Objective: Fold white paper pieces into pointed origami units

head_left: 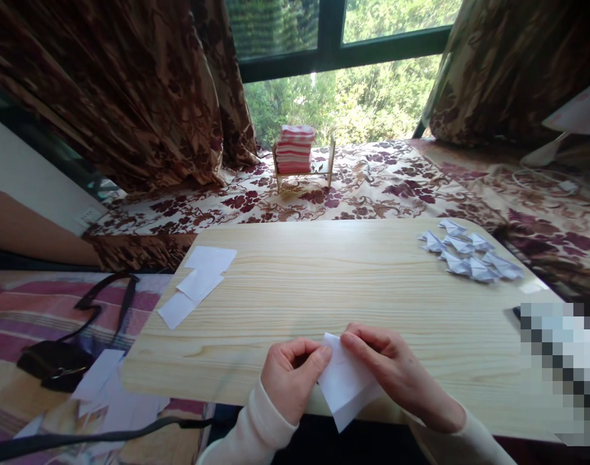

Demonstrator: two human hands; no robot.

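A white sheet of paper (349,381), partly folded with a crease near its lower end, is held above the table's near edge. My left hand (295,376) pinches its upper left side between thumb and fingers. On the upper right side my right hand (389,361) grips it, thumb and fingers closed. Some of the sheet is hidden behind my right hand. Several folded white paper pieces (472,253) lie in a cluster at the table's far right. Flat white paper pieces (194,284) overlap one another at the far left.
The light wooden table (319,284) has rounded corners. Left of it, a dark strapped bag (55,361) and more paper (125,413) rest on striped cloth. A blurred-out object (566,361) covers the right edge. Behind, a small rack (330,169) holds folded pink-striped cloths (295,150).
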